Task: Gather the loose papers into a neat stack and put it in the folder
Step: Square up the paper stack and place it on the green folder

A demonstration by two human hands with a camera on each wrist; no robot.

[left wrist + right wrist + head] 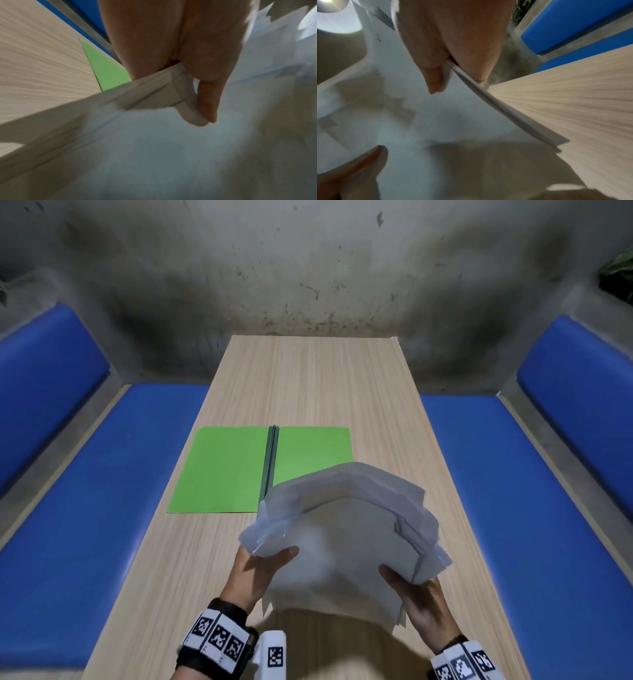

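An uneven bundle of white papers is lifted off the wooden table, its sheets fanned and bowed upward. My left hand grips the bundle's left edge, thumb on top. My right hand grips the right edge in the same way. In the left wrist view the papers curl under my thumb. The right wrist view has the papers pinched between thumb and fingers. A green folder lies open flat on the table, just beyond and left of the bundle; the papers overlap its right half.
Blue cushioned benches run along both sides of the table, with a stained concrete wall behind. Bare wood shows on the far half of the table, and plant leaves poke in at the upper right.
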